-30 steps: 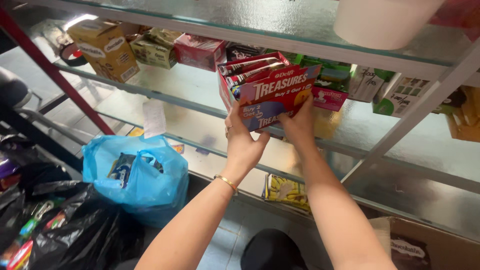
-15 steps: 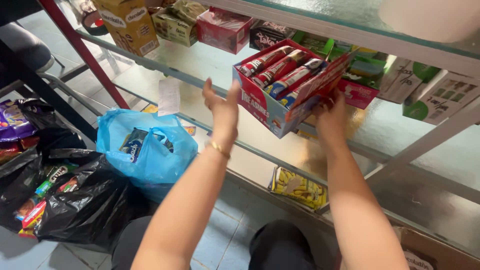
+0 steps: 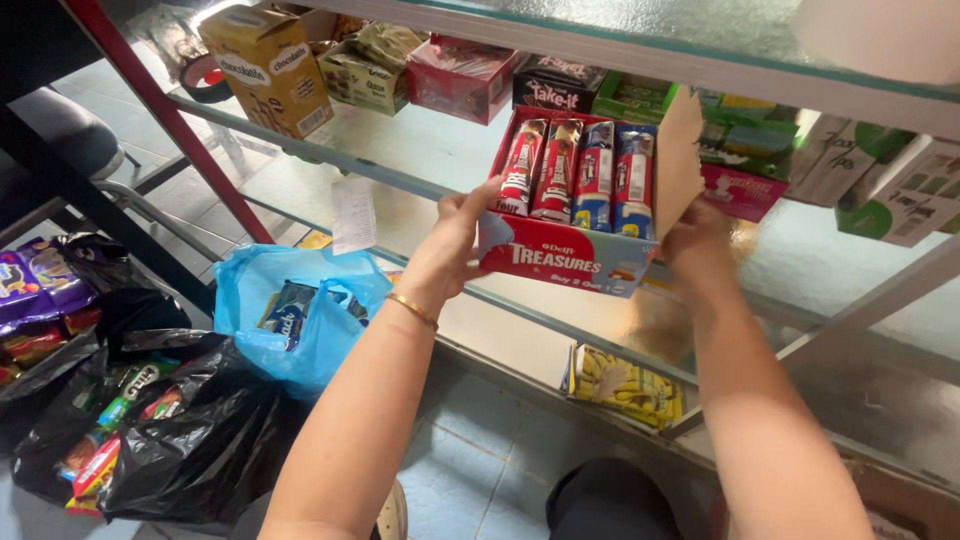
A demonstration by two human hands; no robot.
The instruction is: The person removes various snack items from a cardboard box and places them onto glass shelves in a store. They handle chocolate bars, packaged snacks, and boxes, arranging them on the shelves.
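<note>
Both hands hold one red and blue display carton at the near edge of the middle glass shelf, its open top tipped toward the camera. The left hand grasps the carton's left front corner, thumb on top and fingers curled under and around the side. The right hand sits behind the right end, below the raised cardboard flap; it seems to be gripping that end, though most of its fingers are hidden behind the box. A gold bangle circles the left wrist.

Four wrapped chocolate bars lie side by side in the carton: two mostly red on the left, two mostly blue on the right.

Farther back on the same shelf stand one yellow box at far left, one olive-green carton, one red carton, one black box, and green cartons with a pink box to the right. One paper slip hangs from the shelf edge.

Below, on the tiled floor to the left, one blue plastic bag holds a dark packet, and black plastic bags just left of it hold mixed snack wrappers. One yellow packet lies on the lowest shelf, under the carton.
</note>
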